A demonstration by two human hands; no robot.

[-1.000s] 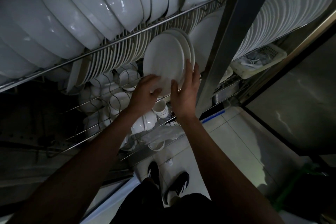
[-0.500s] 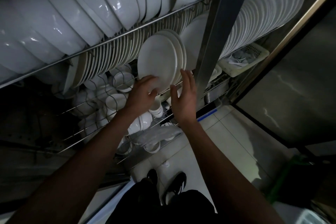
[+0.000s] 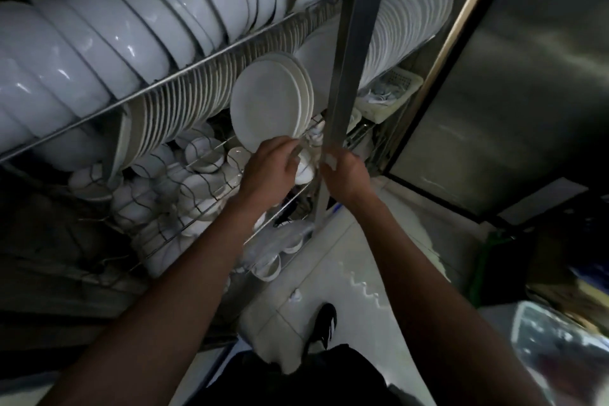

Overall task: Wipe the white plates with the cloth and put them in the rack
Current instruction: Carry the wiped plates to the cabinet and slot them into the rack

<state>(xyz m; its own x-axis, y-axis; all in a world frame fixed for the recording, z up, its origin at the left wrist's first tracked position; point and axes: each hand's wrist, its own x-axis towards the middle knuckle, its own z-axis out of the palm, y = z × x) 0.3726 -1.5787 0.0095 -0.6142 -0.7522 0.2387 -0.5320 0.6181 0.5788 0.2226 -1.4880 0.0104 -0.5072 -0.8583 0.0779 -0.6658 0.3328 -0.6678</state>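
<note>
Plates: a small stack of white plates point(image 3: 268, 105) stands on edge in the middle tier of the rack point(image 3: 211, 59), faces turned toward the camera, the front plate covering most of those behind it; only their right rims show.
Position to hands: the stack sits directly above the left hand and up and to the left of the right hand.
Left hand: the left hand point(image 3: 268, 170) is at the lower rim of the front plate, fingers bent up against that edge; the blur hides whether they pinch the rim or only touch it, so the grip cannot be told.
Right hand: the right hand point(image 3: 346, 175) is beside the steel upright point(image 3: 354, 53), apart from the plates, blurred; the fingers look bent, but whether they hold the post or anything else cannot be told.
Same tier: a long row of thin plates on edge point(image 3: 184, 105) runs away to the left of the stack.
Upper tier: large white bowls point(image 3: 131, 33) lean in a row above the wire rail.
Lower tier: small white cups and bowls point(image 3: 184, 181) lie in a wire basket below the hands.
Right of upright: another packed row of plates point(image 3: 412, 20), with a pale plastic basket point(image 3: 392, 95) under it.
Floor: light tiles point(image 3: 333, 270), with a dark shoe point(image 3: 324, 323) at bottom centre.
</note>
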